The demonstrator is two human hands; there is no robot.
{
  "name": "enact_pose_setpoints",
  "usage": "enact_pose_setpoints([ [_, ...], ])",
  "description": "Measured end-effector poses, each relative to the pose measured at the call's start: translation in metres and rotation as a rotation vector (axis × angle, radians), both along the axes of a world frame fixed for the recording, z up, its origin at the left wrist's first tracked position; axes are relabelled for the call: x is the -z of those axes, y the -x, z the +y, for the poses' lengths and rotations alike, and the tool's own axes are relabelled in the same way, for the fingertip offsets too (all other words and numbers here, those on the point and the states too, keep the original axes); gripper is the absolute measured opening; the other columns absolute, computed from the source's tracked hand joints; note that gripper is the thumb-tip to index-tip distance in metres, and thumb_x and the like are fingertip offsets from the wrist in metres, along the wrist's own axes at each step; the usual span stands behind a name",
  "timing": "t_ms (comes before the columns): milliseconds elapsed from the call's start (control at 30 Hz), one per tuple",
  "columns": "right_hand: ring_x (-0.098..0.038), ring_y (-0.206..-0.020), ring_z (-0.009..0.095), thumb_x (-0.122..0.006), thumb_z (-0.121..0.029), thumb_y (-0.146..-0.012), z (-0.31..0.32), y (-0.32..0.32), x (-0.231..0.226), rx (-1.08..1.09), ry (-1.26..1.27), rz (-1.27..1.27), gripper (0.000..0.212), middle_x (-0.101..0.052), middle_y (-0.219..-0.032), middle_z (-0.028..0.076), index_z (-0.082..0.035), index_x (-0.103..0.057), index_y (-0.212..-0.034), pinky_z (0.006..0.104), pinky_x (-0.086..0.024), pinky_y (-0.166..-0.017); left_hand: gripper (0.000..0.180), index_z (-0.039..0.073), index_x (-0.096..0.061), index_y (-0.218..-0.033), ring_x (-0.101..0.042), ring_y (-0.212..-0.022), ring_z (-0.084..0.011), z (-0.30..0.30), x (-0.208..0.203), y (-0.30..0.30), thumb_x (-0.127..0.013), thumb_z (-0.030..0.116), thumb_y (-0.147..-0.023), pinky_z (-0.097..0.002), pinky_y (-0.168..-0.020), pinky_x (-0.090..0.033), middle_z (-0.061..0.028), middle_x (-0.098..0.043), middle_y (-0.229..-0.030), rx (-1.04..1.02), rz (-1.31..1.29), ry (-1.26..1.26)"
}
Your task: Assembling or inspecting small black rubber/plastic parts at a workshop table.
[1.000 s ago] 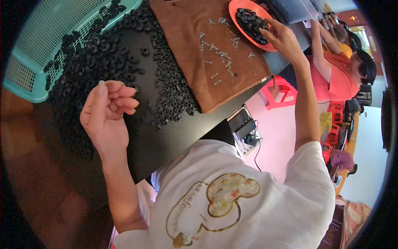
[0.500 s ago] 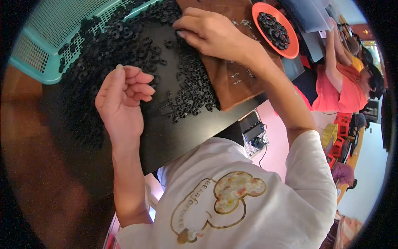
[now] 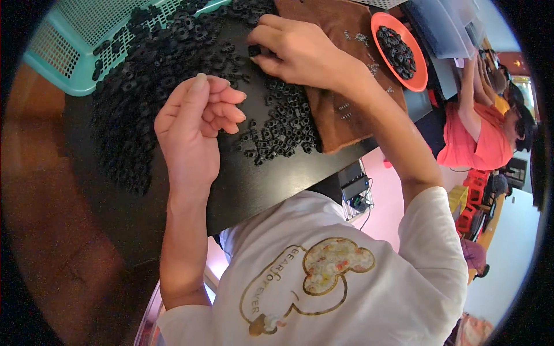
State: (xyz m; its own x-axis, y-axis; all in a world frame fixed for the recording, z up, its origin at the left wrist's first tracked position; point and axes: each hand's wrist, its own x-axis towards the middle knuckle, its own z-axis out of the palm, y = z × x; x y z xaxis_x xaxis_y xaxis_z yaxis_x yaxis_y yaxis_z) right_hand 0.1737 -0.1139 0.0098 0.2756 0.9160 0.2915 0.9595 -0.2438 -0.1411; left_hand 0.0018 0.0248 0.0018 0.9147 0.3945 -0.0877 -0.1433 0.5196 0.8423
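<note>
My right hand (image 3: 303, 53) is over the far part of the dark table, its thumb and fingers pinching a small black plastic part (image 3: 254, 51). Nearer and to the left, my left hand (image 3: 196, 124) hovers palm inward, thumb raised and fingers loosely curled. Nothing shows in it, though part of its palm is hidden. Behind and left of that hand spreads a large heap of small black ring-like parts (image 3: 135, 86). A smaller group of black parts (image 3: 291, 124) lies between my left hand and a brown cloth (image 3: 332, 118).
A green mesh basket (image 3: 72, 83) stands at the far left with black parts at its edge. Small metallic pieces (image 3: 362, 39) lie on the cloth. An orange bowl (image 3: 424, 69) of black parts sits at the right, near a clear plastic bin (image 3: 441, 29). Another person (image 3: 476, 124) works beyond.
Both hands appear further right in the picture, and the whole view has shifted somewhat. A black part now shows between my right fingers; my left hand keeps its loose curl.
</note>
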Motion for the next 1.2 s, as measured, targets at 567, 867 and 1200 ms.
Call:
enact_pose_setpoints([
  [567,-0.061,-0.073,0.021,-0.069,-0.005,-0.079,-0.015,0.061,-0.031,-0.267,-0.455,0.295,0.029,-0.056,-0.096,0.014,0.002,-0.061,-0.106,0.0297,-0.050,-0.061,0.029,0.001,-0.057,-0.099,-0.054,-0.061,-0.0114,-0.011,0.000,0.002,-0.044,0.027,-0.100,-0.0227,-0.053,-0.043,-0.0065,-0.059,-0.078,0.260,-0.070,0.298],
  [867,-0.056,-0.064,0.015,-0.072,-0.007,-0.079,-0.012,0.072,-0.035,-0.267,-0.539,0.504,0.023,-0.057,-0.082,0.010,0.003,-0.063,-0.097,0.0254,-0.044,-0.051,0.037,-0.002,-0.054,-0.104,-0.056,-0.062,-0.0137,-0.010,-0.001,0.005,-0.040,0.032,-0.101,-0.0249,-0.053,-0.046,-0.0088,-0.059,-0.082,0.379,-0.115,0.344],
  [1200,-0.059,-0.057,0.021,-0.072,-0.010,-0.075,-0.012,0.082,-0.039,-0.115,-0.471,0.137,0.020,-0.055,-0.077,0.010,0.000,-0.062,-0.089,0.0301,-0.048,-0.047,0.039,0.001,-0.060,-0.095,-0.055,-0.059,-0.0104,-0.008,0.000,0.004,-0.041,0.034,-0.101,-0.0239,-0.053,-0.045,-0.0058,-0.062,-0.078,0.329,-0.080,0.148],
])
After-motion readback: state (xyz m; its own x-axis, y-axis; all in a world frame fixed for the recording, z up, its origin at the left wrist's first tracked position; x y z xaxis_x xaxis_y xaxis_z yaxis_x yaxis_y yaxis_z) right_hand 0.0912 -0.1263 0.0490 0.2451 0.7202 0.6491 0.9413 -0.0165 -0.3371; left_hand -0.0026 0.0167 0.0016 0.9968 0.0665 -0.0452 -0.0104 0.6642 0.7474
